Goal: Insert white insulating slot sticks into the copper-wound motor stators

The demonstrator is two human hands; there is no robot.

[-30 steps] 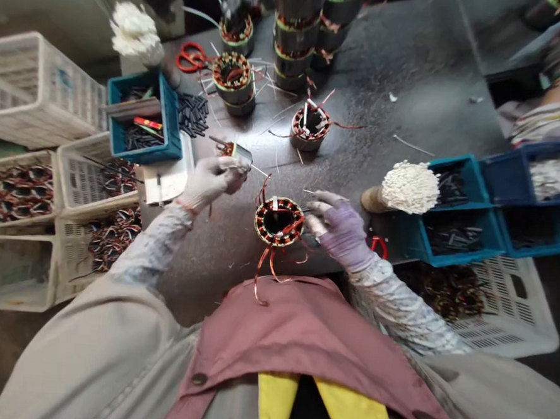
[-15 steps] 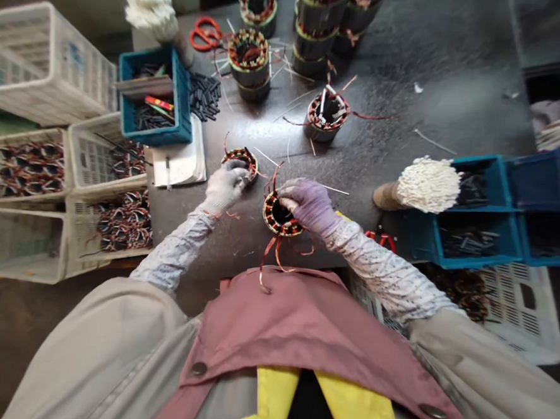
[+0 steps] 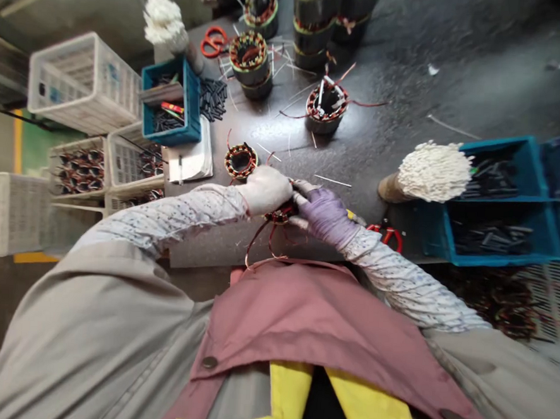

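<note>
My white-gloved left hand (image 3: pixel 269 190) has left the yellow-rimmed copper-wound ring (image 3: pixel 241 161) at eleven o'clock, joining my purple-gloved right hand (image 3: pixel 325 212) at the red-black wire-wound ring (image 3: pixel 279 217) at twelve. Fingers curl; I can't tell their grip. Winding work, seemingly; steadiness needed.

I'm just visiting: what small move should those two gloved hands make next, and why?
Perhaps the left hand should steady the wire-wound ring while the right hand gathers its loose wires: both hands are at the ring, and these wires trail toward the apron. Exactly what the hands grip is hidden, so this is only a judgement.
</note>
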